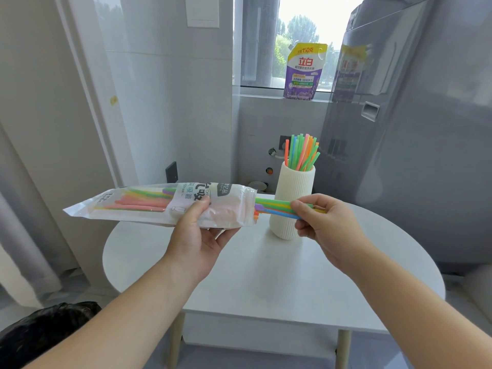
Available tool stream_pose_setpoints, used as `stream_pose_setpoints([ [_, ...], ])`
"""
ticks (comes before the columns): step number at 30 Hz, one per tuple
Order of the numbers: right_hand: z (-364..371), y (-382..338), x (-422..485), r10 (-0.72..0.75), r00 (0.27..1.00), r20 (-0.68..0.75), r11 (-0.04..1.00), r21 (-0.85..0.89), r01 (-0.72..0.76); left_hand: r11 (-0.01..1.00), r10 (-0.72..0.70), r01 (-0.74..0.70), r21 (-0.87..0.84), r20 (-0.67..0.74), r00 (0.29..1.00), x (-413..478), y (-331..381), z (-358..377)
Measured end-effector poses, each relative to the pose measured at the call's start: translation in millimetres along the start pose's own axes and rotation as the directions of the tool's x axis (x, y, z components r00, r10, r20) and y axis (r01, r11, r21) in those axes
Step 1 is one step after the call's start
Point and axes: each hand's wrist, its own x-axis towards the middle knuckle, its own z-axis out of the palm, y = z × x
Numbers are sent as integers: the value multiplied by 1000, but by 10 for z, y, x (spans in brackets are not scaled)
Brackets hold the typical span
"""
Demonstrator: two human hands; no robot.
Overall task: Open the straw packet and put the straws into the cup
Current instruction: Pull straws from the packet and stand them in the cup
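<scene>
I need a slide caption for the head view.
Left hand holds the straw packet; right hand pinches straws sticking from its open end.

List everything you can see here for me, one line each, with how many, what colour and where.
straw packet: one, clear and white, held level in the left hand above the table
half-out straws: a few, green, yellow, blue, pinched by the right hand
standing straws: a bunch, orange, green, blue, upright in the cup
cup: one, white, ribbed, on the table
table: one, white, rounded
detergent pouch: one, purple and yellow, on the window sill
grey appliance: one, right of the table
black bag: one, bottom-left corner
left hand: one, holds the packet
right hand: one, pinches the straws
</scene>
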Motion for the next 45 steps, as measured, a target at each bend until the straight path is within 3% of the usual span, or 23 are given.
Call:
stream_pose_setpoints([
  [3,-77,-10,31,34,999,35,999,34,-35,1000,-10,10,-1,-4,1000,0,-3,-1],
  [10,-10,77,-10,109,994,29,948,299,-112,999,-4,4,-44,-9,1000,-12,-15,30],
  [16,25,154,-20,105,994,5,893,441,-96,997,-2,0,-72,-24,1000,-6,25,9],
  [27,139,289,-94,132,985,114,862,477,-171,994,-6,3,-110,-26,1000,13,36,-2],
  [32,256,362,-210,176,959,221,931,279,-235,993,1,-4,-121,-30,1000,18,42,-14],
  [34,318,329,-220,154,957,248,934,281,-223,993,1,-5,-116,-32,1000,18,29,-14],
  [41,494,134,-85,200,979,25,831,525,-184,996,-2,-2,-90,-42,999,1,-31,19],
  [45,500,96,-51,164,986,-14,791,599,-123,996,-11,6,-84,-50,999,-14,-37,36],
])
